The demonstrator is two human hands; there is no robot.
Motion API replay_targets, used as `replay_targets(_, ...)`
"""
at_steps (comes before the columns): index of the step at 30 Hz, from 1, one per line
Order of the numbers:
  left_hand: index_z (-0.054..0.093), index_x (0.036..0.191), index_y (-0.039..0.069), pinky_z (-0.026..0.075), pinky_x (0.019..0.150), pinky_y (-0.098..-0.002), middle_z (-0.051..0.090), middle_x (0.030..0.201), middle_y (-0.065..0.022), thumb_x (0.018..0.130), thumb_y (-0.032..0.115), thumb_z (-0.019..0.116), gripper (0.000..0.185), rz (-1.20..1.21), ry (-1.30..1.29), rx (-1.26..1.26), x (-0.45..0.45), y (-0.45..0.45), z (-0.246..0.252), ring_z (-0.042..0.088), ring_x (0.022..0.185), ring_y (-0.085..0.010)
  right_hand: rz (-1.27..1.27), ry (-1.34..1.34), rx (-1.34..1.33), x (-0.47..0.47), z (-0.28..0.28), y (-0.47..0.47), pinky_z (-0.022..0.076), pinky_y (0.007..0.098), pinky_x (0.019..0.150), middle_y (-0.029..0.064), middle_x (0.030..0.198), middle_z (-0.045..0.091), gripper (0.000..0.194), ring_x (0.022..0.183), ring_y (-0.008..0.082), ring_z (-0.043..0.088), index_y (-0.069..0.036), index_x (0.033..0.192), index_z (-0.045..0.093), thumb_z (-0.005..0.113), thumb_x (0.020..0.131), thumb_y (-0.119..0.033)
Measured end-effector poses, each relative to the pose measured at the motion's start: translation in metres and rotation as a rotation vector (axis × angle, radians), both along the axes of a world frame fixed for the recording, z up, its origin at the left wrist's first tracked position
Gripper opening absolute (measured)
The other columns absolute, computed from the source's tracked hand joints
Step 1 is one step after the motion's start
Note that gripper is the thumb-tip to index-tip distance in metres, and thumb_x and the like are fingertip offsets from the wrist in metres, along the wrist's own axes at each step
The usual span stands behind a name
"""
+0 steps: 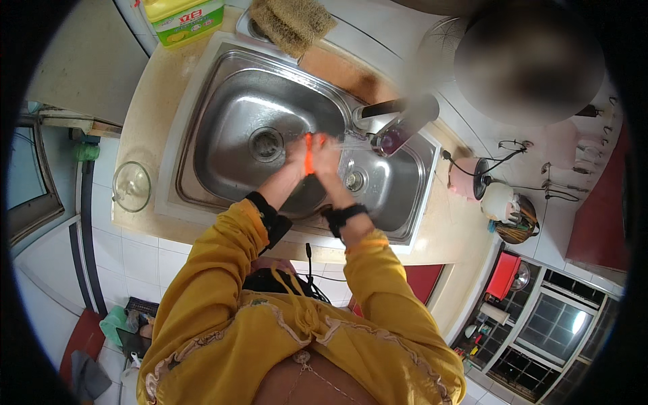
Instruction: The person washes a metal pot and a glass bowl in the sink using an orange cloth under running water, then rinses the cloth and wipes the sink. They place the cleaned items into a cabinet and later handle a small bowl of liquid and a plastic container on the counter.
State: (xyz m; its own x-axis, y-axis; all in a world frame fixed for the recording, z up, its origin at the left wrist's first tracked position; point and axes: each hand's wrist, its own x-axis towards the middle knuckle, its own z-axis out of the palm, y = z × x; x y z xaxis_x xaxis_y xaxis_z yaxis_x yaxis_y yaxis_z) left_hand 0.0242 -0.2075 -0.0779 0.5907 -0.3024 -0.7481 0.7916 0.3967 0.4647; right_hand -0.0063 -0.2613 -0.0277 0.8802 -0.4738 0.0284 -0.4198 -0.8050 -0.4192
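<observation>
My left hand [295,156] and my right hand [325,156] meet over the large basin of a stainless steel sink [228,167]. Pressed between them is a bright orange object [308,154], with another bit of orange at my right fingers. Both hands are blurred, and most of the object is hidden, so its kind is unclear. Water sprays from the faucet [387,142] onto my right hand. The drain [266,144] lies to the left of my hands. Dark bands circle both my wrists.
A small basin [400,190] adjoins on the right. Behind the sink are a yellow detergent jug [187,25] and a brown scrubbing cloth [293,23]. A glass lid [131,186] rests on the left counter. Pink [463,178] and white [496,200] containers stand at right.
</observation>
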Motion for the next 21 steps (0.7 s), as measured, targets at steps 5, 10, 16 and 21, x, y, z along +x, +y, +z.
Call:
replay_targets(5,0.056,0.108,0.000,0.044,0.081,-0.0334,0.057,0.108,-0.0126,0.089,0.028,0.053,0.035,-0.400,-0.392,0.398,0.007,0.026,-0.001,0.055,0.097,-0.0175,-0.113,0.062,0.570,0.010,-0.029,-0.054,0.0491,0.0314,0.079,0.0137,0.095,0.065,0.025,0.090,0.0242,0.062,-0.001,0.104,0.059,0.055,0.087,-0.018)
replay_targets(10,0.017,0.142,0.006,0.037,0.100,-0.0360,0.035,0.136,-0.0237,0.072,0.029,0.071,0.092,-0.906,-0.891,1.021,0.006,0.053,-0.009,0.043,0.123,-0.0309,-0.166,-0.012,1.384,-0.008,-0.005,-0.052,0.0498,0.0284,0.080,0.0090,0.101,0.062,0.028,0.090,0.0187,0.061,0.002,0.110,0.056,0.057,0.082,0.003)
replay_targets(16,0.048,0.125,0.005,0.045,0.091,-0.0353,0.059,0.114,-0.0107,0.074,0.020,0.066,0.056,-0.955,-0.833,0.491,0.014,0.049,-0.013,0.057,0.105,-0.0286,-0.084,-0.180,1.679,-0.015,0.044,-0.035,0.0494,0.0320,0.086,0.0099,0.109,0.059,0.029,0.100,0.0194,0.058,0.001,0.118,0.051,0.052,0.090,-0.008)
replay_targets(21,0.051,0.119,0.005,0.046,0.088,-0.0334,0.058,0.113,-0.0081,0.078,0.004,0.053,0.041,-0.257,-0.146,-0.208,0.009,0.071,0.005,0.057,0.104,-0.0229,-0.230,-0.389,1.715,-0.023,0.004,-0.043,0.0481,0.0348,0.087,0.0102,0.111,0.058,0.027,0.104,0.0207,0.056,0.000,0.113,0.054,0.049,0.093,-0.017)
